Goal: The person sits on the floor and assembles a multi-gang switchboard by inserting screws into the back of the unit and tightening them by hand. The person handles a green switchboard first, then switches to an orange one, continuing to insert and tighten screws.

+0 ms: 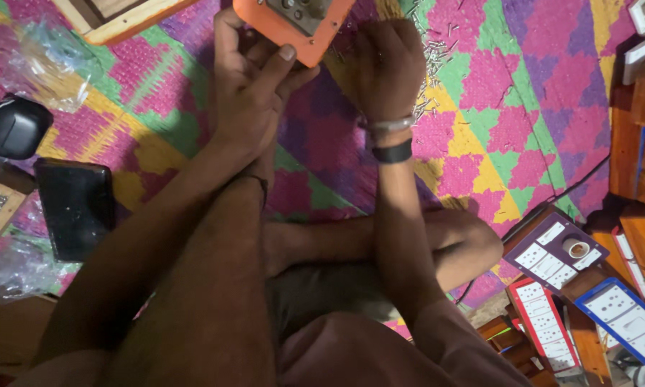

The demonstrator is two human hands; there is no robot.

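Both forearms reach forward: left hand [247,86] closed in a grip, right hand [385,68] curled, fingers down.

One head-worn camera looks steeply down, close over the lap (a single view), at the patterned mat [523,122].

A woven mat [509,107] in pink, green and yellow carries scattered small screws [431,64].

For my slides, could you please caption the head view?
Left hand grips an orange panel while right hand reaches into loose screws on a woven mat.
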